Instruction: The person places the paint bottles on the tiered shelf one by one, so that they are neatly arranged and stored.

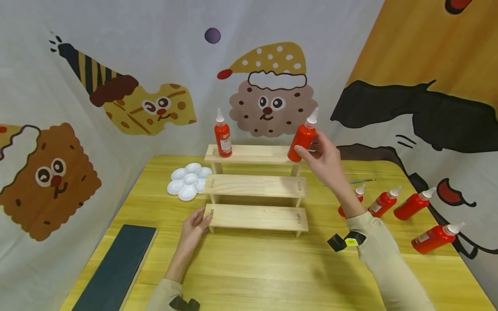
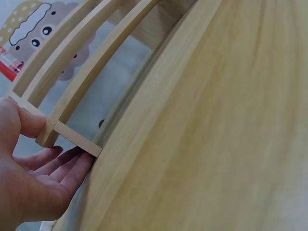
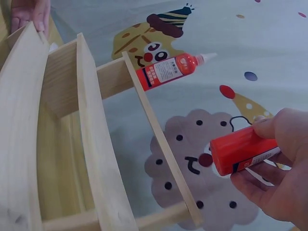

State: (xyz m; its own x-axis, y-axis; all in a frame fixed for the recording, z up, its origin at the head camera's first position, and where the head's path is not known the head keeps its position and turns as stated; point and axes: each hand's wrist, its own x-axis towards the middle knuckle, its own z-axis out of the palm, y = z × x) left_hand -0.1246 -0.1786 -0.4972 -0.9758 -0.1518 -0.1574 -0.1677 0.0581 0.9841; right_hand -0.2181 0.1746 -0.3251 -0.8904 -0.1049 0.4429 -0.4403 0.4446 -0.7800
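Observation:
A three-step wooden rack stands on the table. My left hand grips the left end of its lowest step; in the left wrist view the thumb lies over the board's end and the fingers are by the side leg. At the top step's right end, my right hand holds a red squeeze bottle with a white nozzle, slightly tilted. The right wrist view shows this bottle's base apart from the board. Another red bottle stands upright on the top step's left end.
Several red bottles are on the table at the right, one partly behind my right forearm. A thin paintbrush lies near them. Left of the rack is a white flower-shaped palette. A dark flat board lies front left. Printed cloth hangs behind.

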